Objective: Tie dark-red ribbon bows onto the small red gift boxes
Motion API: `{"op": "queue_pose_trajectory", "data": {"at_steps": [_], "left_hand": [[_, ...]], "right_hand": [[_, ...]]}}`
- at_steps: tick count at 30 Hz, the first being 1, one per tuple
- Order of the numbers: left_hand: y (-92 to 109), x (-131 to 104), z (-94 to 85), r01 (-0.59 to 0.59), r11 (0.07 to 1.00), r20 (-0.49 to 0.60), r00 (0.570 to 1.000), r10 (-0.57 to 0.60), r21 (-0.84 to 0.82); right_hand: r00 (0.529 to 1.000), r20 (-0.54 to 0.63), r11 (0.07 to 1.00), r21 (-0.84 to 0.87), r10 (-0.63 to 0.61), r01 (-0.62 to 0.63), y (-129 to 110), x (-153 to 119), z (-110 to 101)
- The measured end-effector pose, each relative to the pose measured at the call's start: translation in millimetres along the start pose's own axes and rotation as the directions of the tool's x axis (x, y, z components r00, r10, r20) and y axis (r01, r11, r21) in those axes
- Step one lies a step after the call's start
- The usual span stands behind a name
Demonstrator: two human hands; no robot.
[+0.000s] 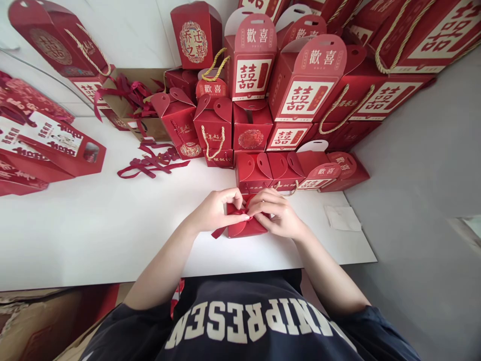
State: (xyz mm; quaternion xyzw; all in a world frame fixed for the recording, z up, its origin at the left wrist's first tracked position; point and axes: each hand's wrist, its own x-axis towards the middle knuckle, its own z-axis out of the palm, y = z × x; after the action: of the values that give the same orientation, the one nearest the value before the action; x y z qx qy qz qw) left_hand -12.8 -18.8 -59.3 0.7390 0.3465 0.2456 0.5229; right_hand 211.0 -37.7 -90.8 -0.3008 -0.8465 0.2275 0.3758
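Fingers of left hand (216,209) and right hand (276,213) pinch a red ribbon (236,216) atop a small red box (246,226) at the white counter (112,225) edge. Stacked boxes (306,82) behind read "歡喜" and "囍".

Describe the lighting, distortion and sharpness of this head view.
Head view: even, soft light with only faint shadows under the hands on the white table; strong wide-angle bending, so the stacked red boxes lean outward; left hand, right hand and the small red box are sharp, the corners softer.
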Motion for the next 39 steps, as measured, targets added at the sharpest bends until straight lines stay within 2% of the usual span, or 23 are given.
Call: {"op": "queue_pose_trajectory", "data": {"at_steps": [5, 8, 12, 15, 18, 20, 24, 27, 31, 33, 36, 39], "left_hand": [[7.4, -3.6, 4.1, -0.003, 0.998, -0.017, 1.0, 0.004, 0.064], [11.7, -6.7, 9.5, -0.004, 0.977, -0.058, 0.998, 0.016, 0.211], [9.9, -10.2, 21.4, -0.094, 0.866, -0.152, 0.97, 0.192, 0.491], [6.6, -11.7, 31.8, -0.128, 0.781, -0.201, 0.93, 0.309, 0.611], [5.3, -13.0, 41.2, -0.113, 0.718, -0.267, 0.88, 0.393, 0.687], [5.1, -14.1, 45.4, -0.074, 0.702, -0.307, 0.863, 0.4, 0.708], [4.9, -16.5, 44.2, -0.04, 0.689, -0.32, 0.866, 0.385, 0.723], [3.3, -17.8, 35.0, -0.117, 0.736, -0.279, 0.877, 0.391, 0.666], [-3.6, -20.2, 23.8, -0.222, 0.803, -0.242, 0.88, 0.41, 0.554], [-8.5, -21.8, 22.1, -0.258, 0.802, -0.235, 0.868, 0.437, 0.539], [-14.4, -23.6, 23.7, -0.304, 0.771, -0.221, 0.842, 0.493, 0.56], [-14.5, -23.4, 26.0, -0.332, 0.728, -0.197, 0.821, 0.536, 0.601]], "right_hand": [[1.0, -0.005, 1.0, -0.023, -0.007, 0.007, -3.0, 1.2, -1.8], [1.0, -0.007, 1.0, -0.006, 0.009, -0.009, -5.4, 1.2, -1.3], [0.996, -0.046, 0.995, 0.075, 0.073, -0.07, -7.6, 0.8, 3.2], [0.989, -0.083, 0.986, 0.124, 0.119, -0.109, -7.6, -0.3, 7.0], [0.989, -0.093, 0.988, 0.114, 0.113, -0.103, -6.8, -2.2, 9.6], [0.991, -0.085, 0.99, 0.096, 0.107, -0.099, -7.2, -3.5, 10.9], [0.991, -0.069, 0.99, 0.091, 0.112, -0.105, -12.9, -4.6, 10.2], [0.989, -0.033, 0.984, 0.104, 0.146, -0.142, -19.7, -3.9, 4.0], [0.958, -0.011, 0.954, 0.098, 0.286, -0.283, -22.9, -1.6, -5.7], [0.942, 0.046, 0.934, 0.121, 0.332, -0.335, -21.2, -0.2, -7.5], [0.92, 0.137, 0.886, 0.249, 0.368, -0.392, -17.9, 1.4, -5.6], [0.9, 0.135, 0.83, 0.349, 0.415, -0.435, -16.2, 2.0, -1.7]]}}
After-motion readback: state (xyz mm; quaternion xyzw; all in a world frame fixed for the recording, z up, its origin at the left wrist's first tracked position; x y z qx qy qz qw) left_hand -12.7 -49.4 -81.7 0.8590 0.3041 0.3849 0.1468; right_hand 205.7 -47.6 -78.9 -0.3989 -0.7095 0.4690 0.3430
